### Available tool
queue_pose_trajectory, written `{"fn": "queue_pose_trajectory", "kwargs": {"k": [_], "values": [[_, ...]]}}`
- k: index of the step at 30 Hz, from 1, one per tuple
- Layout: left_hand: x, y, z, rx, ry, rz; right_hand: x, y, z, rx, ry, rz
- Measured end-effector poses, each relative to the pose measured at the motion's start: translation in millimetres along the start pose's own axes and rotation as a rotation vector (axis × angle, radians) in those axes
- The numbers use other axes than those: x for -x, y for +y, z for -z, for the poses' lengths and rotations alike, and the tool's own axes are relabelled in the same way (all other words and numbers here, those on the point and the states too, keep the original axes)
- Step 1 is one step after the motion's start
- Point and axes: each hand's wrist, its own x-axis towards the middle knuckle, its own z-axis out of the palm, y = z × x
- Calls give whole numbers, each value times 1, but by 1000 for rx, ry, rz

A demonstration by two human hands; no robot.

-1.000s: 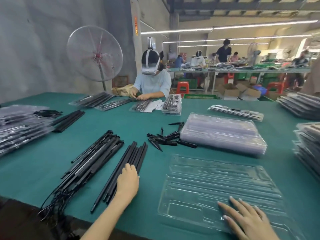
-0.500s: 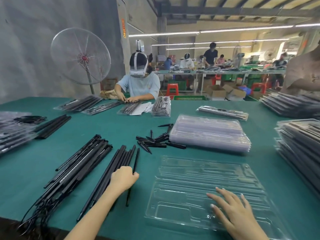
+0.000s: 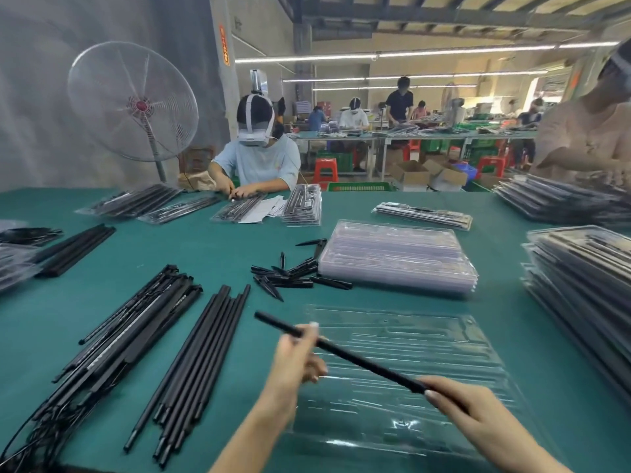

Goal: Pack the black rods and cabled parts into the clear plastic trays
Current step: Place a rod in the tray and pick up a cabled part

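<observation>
no text can be read anywhere: the narrow orange vertical sign point(image 3: 223, 45) on the grey concrete pillar point(image 3: 222, 97) in the upper middle-left of the frame carries marks too blurred to make out, and no label shows elsewhere.

I hold one black rod point(image 3: 348, 357) in the air, slanted above the clear plastic tray point(image 3: 426, 339), my left hand point(image 3: 297, 355) pinching near its far end, my right hand point(image 3: 478, 413) gripping its near end. The tray lies flat and holds nothing in its moulded slots. Left of the tray lies a bundle of plain black rods point(image 3: 201, 349), side by side. Further left of the tray lie the cabled parts point(image 3: 119, 343), long black bars with thin wires trailing from their near ends.
</observation>
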Motion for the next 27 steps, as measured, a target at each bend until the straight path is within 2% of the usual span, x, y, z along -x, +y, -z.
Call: {"fn": "queue_pose_trajectory", "kwargs": {"k": [1, 3, 7, 10, 12, 17, 23, 27], "values": [[-9, 1, 13, 16, 75, -24, -1, 11, 9, 45, 44, 30], [-23, 0, 34, -96, 106, -77, -6, 35, 24, 91, 102, 76], [-39, -10, 45, -437, 59, -193, -22, 71, 39, 107, 70, 89], [-48, -17, 42, -843, -63, -357, -31, 97, 42, 252, 141, 129], [-51, -23, 40, -1027, -108, -433, -33, 106, 41, 357, 200, 220], [-57, -29, 38, -1175, -131, -634, -37, 115, 33, 515, 297, 382], [-50, -28, 40, -1314, -173, -838, -40, 120, 30, 579, 337, 456], [-52, -29, 42, -1427, -224, -863, -42, 116, 25, 626, 313, 516]]}}
